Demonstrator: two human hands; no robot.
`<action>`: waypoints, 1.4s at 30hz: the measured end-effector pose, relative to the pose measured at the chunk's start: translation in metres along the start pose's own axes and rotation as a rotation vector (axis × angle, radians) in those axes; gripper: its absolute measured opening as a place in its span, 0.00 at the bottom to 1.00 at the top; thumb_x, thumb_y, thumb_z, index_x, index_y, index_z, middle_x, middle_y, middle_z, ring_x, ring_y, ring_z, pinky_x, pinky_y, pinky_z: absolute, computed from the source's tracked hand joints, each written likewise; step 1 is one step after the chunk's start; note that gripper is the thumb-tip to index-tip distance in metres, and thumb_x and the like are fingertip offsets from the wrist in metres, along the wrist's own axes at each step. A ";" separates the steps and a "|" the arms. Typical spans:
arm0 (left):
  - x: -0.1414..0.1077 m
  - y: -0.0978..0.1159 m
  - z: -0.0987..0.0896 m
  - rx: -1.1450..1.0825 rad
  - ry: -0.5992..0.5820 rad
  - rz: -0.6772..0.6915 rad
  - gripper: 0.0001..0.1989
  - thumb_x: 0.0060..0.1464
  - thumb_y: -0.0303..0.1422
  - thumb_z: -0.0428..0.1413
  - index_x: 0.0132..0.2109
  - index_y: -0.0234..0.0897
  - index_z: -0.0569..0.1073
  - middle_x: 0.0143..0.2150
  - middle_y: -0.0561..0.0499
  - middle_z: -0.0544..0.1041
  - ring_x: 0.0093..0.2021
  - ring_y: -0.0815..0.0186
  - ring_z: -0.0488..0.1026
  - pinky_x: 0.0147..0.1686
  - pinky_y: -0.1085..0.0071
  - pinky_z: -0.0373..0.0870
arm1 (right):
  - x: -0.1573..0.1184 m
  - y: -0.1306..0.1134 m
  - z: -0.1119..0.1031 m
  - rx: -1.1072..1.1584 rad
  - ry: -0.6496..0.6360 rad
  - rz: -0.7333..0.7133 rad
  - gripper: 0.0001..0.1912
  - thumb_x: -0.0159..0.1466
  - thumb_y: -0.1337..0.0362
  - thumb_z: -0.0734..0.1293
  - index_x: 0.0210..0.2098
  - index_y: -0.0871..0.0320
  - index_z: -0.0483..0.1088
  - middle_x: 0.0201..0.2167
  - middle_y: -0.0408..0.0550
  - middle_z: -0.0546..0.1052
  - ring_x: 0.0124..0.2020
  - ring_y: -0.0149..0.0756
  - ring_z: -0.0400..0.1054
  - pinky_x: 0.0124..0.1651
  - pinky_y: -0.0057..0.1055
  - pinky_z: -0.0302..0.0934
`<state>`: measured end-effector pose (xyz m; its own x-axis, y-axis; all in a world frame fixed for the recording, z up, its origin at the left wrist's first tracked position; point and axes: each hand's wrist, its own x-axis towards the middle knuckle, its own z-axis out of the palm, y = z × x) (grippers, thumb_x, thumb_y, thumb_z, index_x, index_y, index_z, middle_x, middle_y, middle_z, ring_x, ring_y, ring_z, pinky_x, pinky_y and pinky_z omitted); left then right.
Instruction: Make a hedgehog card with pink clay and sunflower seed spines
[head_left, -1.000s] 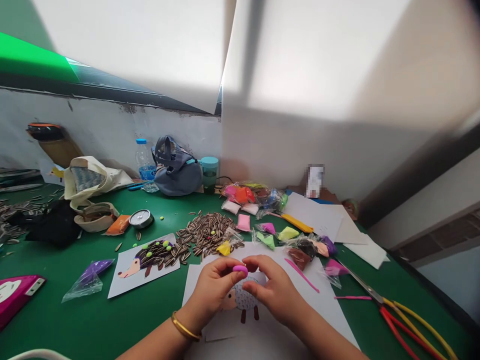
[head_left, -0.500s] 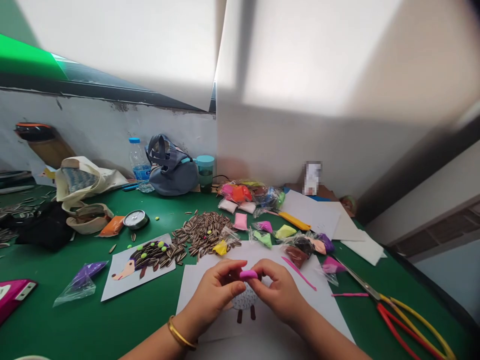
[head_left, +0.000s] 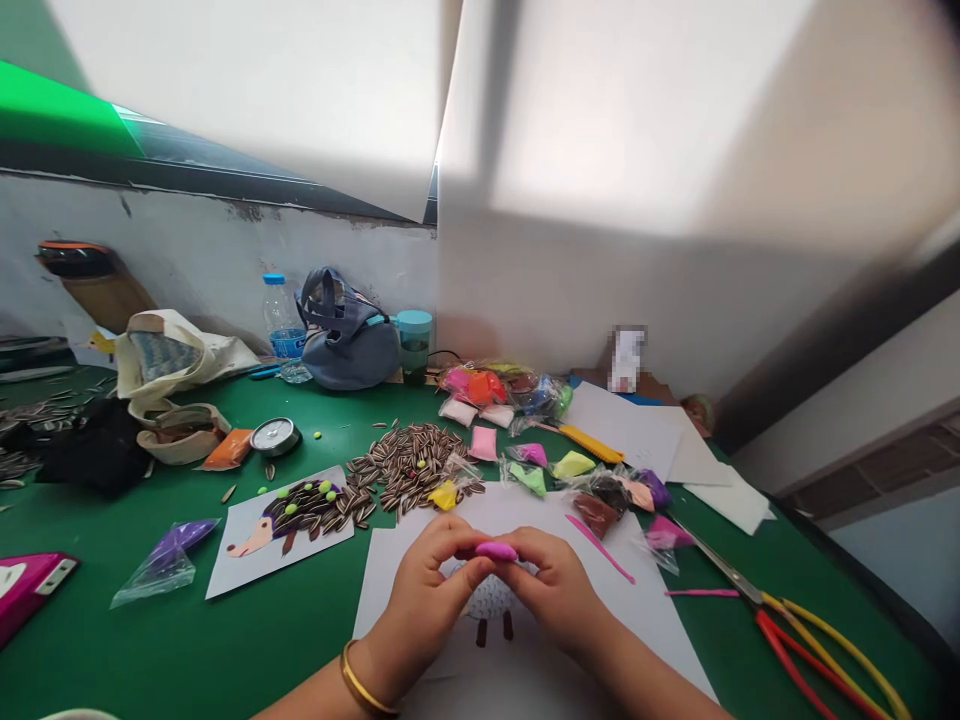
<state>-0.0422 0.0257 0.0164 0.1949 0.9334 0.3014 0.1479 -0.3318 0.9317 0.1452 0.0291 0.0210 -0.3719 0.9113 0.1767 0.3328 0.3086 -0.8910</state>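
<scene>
A small lump of magenta modelling clay is pinched between the fingertips of both my hands. My left hand, with a gold bangle at the wrist, grips its left end. The right end is between the thumb and fingers of my right hand. Beneath them lies a white sheet of paper bearing a rounded, scale-patterned figure with two brown legs; my hands hide part of it. On the same sheet, right of my hands, is a thin magenta clay strip.
Sunflower seeds are heaped beyond the paper, beside a hedgehog picture. Several clay packets lie at the back. Large scissors with red and yellow handles rest at right. A blue bag and water bottle stand against the wall.
My fingers have closed in around the magenta clay, and my right-hand fingers now lie nearer the left ones. The clay looks slightly longer and flatter. The view has shifted slightly.
</scene>
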 end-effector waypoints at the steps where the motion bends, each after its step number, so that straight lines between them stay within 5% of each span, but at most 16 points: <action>1: -0.001 -0.001 0.000 0.012 0.016 0.005 0.16 0.54 0.44 0.62 0.48 0.44 0.79 0.38 0.48 0.75 0.39 0.61 0.72 0.42 0.66 0.71 | 0.000 0.000 0.001 -0.037 0.016 -0.004 0.09 0.67 0.59 0.66 0.40 0.51 0.78 0.36 0.45 0.80 0.39 0.37 0.73 0.45 0.31 0.63; 3: -0.002 -0.002 0.000 0.038 0.026 0.016 0.21 0.52 0.44 0.64 0.52 0.46 0.77 0.42 0.47 0.75 0.41 0.60 0.72 0.44 0.64 0.71 | -0.001 0.001 0.003 -0.150 0.038 -0.026 0.07 0.65 0.62 0.67 0.36 0.54 0.77 0.32 0.45 0.79 0.35 0.36 0.71 0.40 0.30 0.62; 7: -0.002 0.000 0.001 0.099 -0.050 0.019 0.09 0.57 0.41 0.60 0.41 0.45 0.82 0.37 0.49 0.74 0.39 0.62 0.72 0.41 0.67 0.69 | -0.003 0.000 0.007 -0.302 0.022 -0.078 0.07 0.62 0.65 0.66 0.29 0.57 0.74 0.26 0.44 0.75 0.29 0.35 0.67 0.36 0.30 0.58; 11: -0.001 0.002 0.001 0.052 0.012 -0.005 0.09 0.58 0.40 0.61 0.35 0.41 0.81 0.34 0.50 0.73 0.37 0.63 0.71 0.40 0.68 0.69 | -0.002 -0.002 0.007 -0.151 -0.017 -0.021 0.05 0.61 0.64 0.70 0.38 0.53 0.77 0.34 0.44 0.79 0.37 0.37 0.71 0.41 0.30 0.61; 15: -0.002 -0.001 -0.001 -0.022 -0.003 0.002 0.12 0.58 0.44 0.60 0.43 0.44 0.81 0.38 0.49 0.73 0.40 0.62 0.72 0.43 0.66 0.69 | 0.001 -0.003 0.004 -0.001 -0.038 -0.015 0.07 0.64 0.63 0.67 0.41 0.51 0.77 0.37 0.44 0.80 0.40 0.36 0.72 0.45 0.30 0.62; 18: -0.004 -0.003 -0.002 -0.018 -0.013 0.022 0.22 0.55 0.46 0.62 0.55 0.47 0.75 0.42 0.48 0.74 0.43 0.60 0.72 0.46 0.64 0.69 | 0.000 -0.004 0.006 -0.103 0.014 -0.045 0.05 0.63 0.67 0.67 0.36 0.55 0.75 0.34 0.45 0.78 0.37 0.36 0.71 0.42 0.30 0.62; 22: -0.003 0.000 0.001 0.054 -0.042 -0.002 0.10 0.57 0.42 0.61 0.40 0.44 0.82 0.36 0.49 0.74 0.38 0.62 0.72 0.40 0.67 0.69 | -0.002 -0.007 0.009 -0.238 0.028 -0.073 0.05 0.61 0.68 0.66 0.29 0.57 0.72 0.27 0.44 0.74 0.31 0.35 0.67 0.37 0.30 0.59; 25: -0.002 0.001 0.001 0.036 0.003 -0.016 0.09 0.57 0.40 0.61 0.34 0.41 0.81 0.32 0.50 0.73 0.36 0.63 0.72 0.38 0.68 0.68 | -0.001 -0.008 0.008 -0.147 -0.002 -0.038 0.02 0.62 0.65 0.67 0.34 0.56 0.73 0.31 0.44 0.76 0.34 0.35 0.69 0.39 0.29 0.60; 31: -0.002 -0.004 -0.001 -0.044 -0.009 -0.014 0.16 0.57 0.42 0.61 0.52 0.46 0.77 0.39 0.49 0.76 0.41 0.62 0.73 0.44 0.66 0.69 | 0.000 -0.004 0.007 -0.145 0.007 -0.040 0.06 0.64 0.64 0.66 0.31 0.56 0.71 0.30 0.43 0.75 0.34 0.34 0.68 0.39 0.29 0.60; 34: -0.003 -0.004 0.000 0.003 -0.059 -0.036 0.11 0.56 0.42 0.61 0.43 0.44 0.81 0.36 0.49 0.75 0.39 0.62 0.73 0.41 0.67 0.69 | -0.001 -0.004 0.010 -0.236 0.024 -0.060 0.07 0.62 0.66 0.66 0.26 0.57 0.68 0.26 0.42 0.72 0.31 0.33 0.65 0.36 0.29 0.58; 38: -0.002 -0.003 0.000 -0.007 0.001 -0.091 0.10 0.56 0.41 0.61 0.35 0.41 0.81 0.32 0.50 0.75 0.36 0.62 0.73 0.38 0.68 0.69 | -0.001 -0.006 0.009 -0.145 0.004 0.007 0.04 0.62 0.62 0.68 0.34 0.56 0.73 0.32 0.44 0.76 0.36 0.35 0.69 0.41 0.30 0.61; 42: -0.001 -0.003 -0.002 -0.033 0.020 -0.112 0.12 0.57 0.43 0.59 0.42 0.42 0.81 0.38 0.47 0.78 0.40 0.60 0.74 0.42 0.65 0.71 | 0.001 -0.008 0.006 -0.019 -0.006 0.071 0.08 0.65 0.59 0.66 0.39 0.55 0.75 0.37 0.44 0.79 0.39 0.36 0.71 0.43 0.30 0.63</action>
<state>-0.0445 0.0259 0.0133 0.1597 0.9669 0.1988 0.1359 -0.2210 0.9658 0.1370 0.0255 0.0260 -0.3521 0.9294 0.1110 0.3745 0.2486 -0.8933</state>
